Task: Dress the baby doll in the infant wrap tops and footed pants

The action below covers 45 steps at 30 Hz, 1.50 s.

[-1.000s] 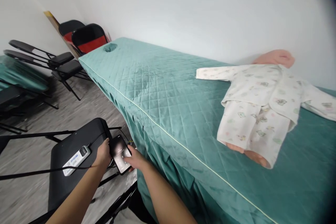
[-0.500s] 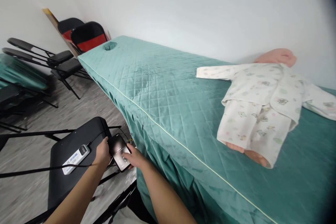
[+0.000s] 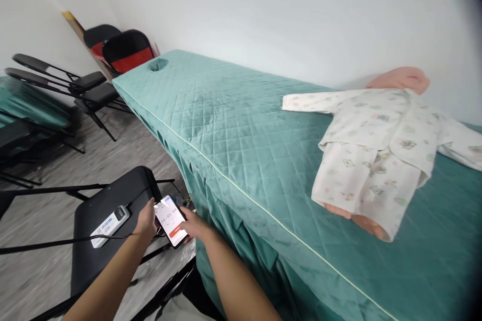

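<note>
Between my two hands is a smartphone (image 3: 171, 219), its bright screen showing a timer at 00:05:09 above an orange button. My left hand (image 3: 147, 219) grips the phone's left edge. On the right side my right hand (image 3: 194, 224) holds the other edge, with the thumb over the lower part of the screen. A doll (image 3: 401, 79) lies on the green quilted bed (image 3: 226, 105) to my right, dressed in a white patterned baby jacket (image 3: 384, 118) and matching trousers (image 3: 348, 173).
A black folding chair (image 3: 85, 271) stands at my left, with a white power bank (image 3: 110, 226) and its cable on the seat. More folding chairs (image 3: 100, 95) stand farther back on the grey floor. A wall runs behind the bed.
The phone's screen has changed from a dim, mostly dark display to a bright timer page. Both hands keep their hold, and the view has shifted only slightly.
</note>
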{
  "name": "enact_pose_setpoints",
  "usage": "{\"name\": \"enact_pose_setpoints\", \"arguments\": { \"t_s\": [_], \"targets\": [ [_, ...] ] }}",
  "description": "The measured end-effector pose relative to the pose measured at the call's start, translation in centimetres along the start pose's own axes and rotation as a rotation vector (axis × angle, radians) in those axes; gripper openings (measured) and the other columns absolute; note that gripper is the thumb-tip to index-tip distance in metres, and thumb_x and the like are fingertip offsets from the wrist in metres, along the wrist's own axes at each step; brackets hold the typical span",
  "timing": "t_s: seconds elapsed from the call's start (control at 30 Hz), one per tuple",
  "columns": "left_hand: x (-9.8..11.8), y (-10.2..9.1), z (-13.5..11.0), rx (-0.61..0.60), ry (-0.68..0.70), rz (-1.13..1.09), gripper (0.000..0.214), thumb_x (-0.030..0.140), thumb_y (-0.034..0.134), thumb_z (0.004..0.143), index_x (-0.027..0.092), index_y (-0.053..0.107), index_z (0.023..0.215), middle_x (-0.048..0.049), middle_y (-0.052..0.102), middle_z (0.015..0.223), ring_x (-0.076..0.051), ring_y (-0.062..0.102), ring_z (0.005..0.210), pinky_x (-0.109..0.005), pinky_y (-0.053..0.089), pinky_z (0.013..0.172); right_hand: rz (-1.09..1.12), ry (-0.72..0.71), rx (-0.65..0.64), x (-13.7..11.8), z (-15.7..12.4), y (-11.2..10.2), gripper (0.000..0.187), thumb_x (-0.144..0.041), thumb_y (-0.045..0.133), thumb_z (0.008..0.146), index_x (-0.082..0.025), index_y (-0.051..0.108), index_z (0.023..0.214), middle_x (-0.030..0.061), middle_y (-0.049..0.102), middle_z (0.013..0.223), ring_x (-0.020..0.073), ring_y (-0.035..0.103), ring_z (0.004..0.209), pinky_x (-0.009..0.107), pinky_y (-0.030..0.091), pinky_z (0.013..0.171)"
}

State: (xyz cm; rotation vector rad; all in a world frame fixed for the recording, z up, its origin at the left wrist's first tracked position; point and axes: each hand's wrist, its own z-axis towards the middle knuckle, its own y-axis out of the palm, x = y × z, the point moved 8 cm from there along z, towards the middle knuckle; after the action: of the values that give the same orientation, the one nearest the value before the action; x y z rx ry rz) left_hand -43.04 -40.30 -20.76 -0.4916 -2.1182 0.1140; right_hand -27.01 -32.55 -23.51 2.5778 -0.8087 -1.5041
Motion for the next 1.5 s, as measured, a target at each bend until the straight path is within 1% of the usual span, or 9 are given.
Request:
{"name": "enact_pose_setpoints", "arguments": {
  "t_s": [0.2,0.43,0.63,0.77,0.83,1.0,1.1,1.27,1.5],
  "targets": [
    [-0.1,-0.1,-0.6,0.04,-0.084,0.027,0.022,0.042,0.058,0.088,0.021,0.057,0.094,-0.0017,0.059,0.068,-0.018,0.059,0.054,-0.029,0.045,0.053,0.044,0.007,-0.01,-0.3,-0.1,-0.1,0.083,-0.011,0.055,0.071,-0.033,0.045,0.151,0.0047,0.068,0.127,0.0154,0.07,0.071,0.023,0.055,0.05],
    [0.5,-0.1,-1.1,0.038,-0.058,0.048,0.029,0.044,0.057,0.088,0.019,0.059,0.1,-0.0013,0.058,0.067,-0.017,0.055,0.049,-0.029,0.043,0.052,0.072,0.011,0.019,-0.5,-0.3,-0.5,0.081,-0.015,0.057,0.076,-0.033,0.043,0.153,0.0059,0.068,0.126,0.0143,0.068,0.069,0.021,0.053,0.044],
    [0.8,-0.1,-1.2,0.038,-0.042,0.053,0.028,0.044,0.056,0.088,0.019,0.059,0.099,-0.0014,0.057,0.066,-0.018,0.057,0.051,-0.03,0.044,0.052,0.106,0.014,0.021,-0.8,-0.7,-0.4,0.082,-0.011,0.056,0.071,-0.03,0.046,0.151,0.0067,0.066,0.129,0.0143,0.068,0.071,0.02,0.052,0.045],
    [0.9,-0.2,-1.3,0.033,-0.022,0.042,0.029,0.043,0.057,0.087,0.018,0.06,0.099,-0.0014,0.058,0.066,-0.018,0.058,0.052,-0.03,0.045,0.052,0.138,0.011,-0.003,-1.3,-1.3,-0.2,0.072,-0.017,0.057,0.077,-0.029,0.05,0.148,0.006,0.069,0.12,0.014,0.067,0.071,0.02,0.054,0.047],
    [1.0,-0.1,-1.3,0.013,-0.007,0.03,0.028,0.042,0.058,0.087,0.017,0.061,0.099,-0.0015,0.06,0.068,-0.017,0.059,0.053,-0.028,0.046,0.053,0.151,0.018,0.008,-1.4,-1.4,-0.4,0.069,-0.022,0.056,0.08,-0.028,0.051,0.148,0.0064,0.07,0.117,0.0135,0.067,0.069,0.021,0.054,0.048],
    [1.3,0.7,-1.4,-0.099,0.041,-0.013,0.028,0.037,0.065,0.082,0.016,0.064,0.1,-0.0017,0.064,0.074,-0.015,0.061,0.058,-0.026,0.048,0.055,0.17,0.026,0.049,-1.7,-1.6,-0.9,0.074,-0.026,0.056,0.081,-0.026,0.043,0.153,0.0065,0.071,0.112,0.0126,0.066,0.065,0.021,0.053,0.048],
    [1.7,0.9,-1.8,-0.157,0.069,-0.037,0.03,0.032,0.068,0.079,0.016,0.065,0.105,-0.0017,0.066,0.078,-0.015,0.062,0.061,-0.025,0.047,0.055,0.174,0.023,0.055,-1.7,-1.7,-1.0,0.072,-0.027,0.056,0.081,-0.025,0.044,0.152,0.0058,0.072,0.108,0.0132,0.066,0.067,0.021,0.054,0.048],
    [2.3,1.0,-2.7,-0.246,0.114,-0.047,0.044,0.026,0.072,0.072,0.018,0.064,0.115,-0.0029,0.068,0.082,-0.016,0.065,0.063,-0.026,0.049,0.059,0.166,0.012,0.061,-1.8,-1.7,-1.1,0.067,-0.028,0.055,0.083,-0.026,0.048,0.15,0.0057,0.073,0.106,0.0138,0.066,0.066,0.021,0.053,0.047],
    [2.1,0.7,-3.0,-0.256,0.131,-0.047,0.061,0.03,0.076,0.066,0.017,0.065,0.124,-0.0056,0.07,0.089,-0.016,0.066,0.065,-0.028,0.051,0.062,0.149,0.035,0.085,-1.5,-1.6,-1.2,0.056,-0.037,0.055,0.089,-0.025,0.053,0.143,0.0062,0.073,0.103,0.0147,0.067,0.067,0.019,0.051,0.044]
  ]
}}
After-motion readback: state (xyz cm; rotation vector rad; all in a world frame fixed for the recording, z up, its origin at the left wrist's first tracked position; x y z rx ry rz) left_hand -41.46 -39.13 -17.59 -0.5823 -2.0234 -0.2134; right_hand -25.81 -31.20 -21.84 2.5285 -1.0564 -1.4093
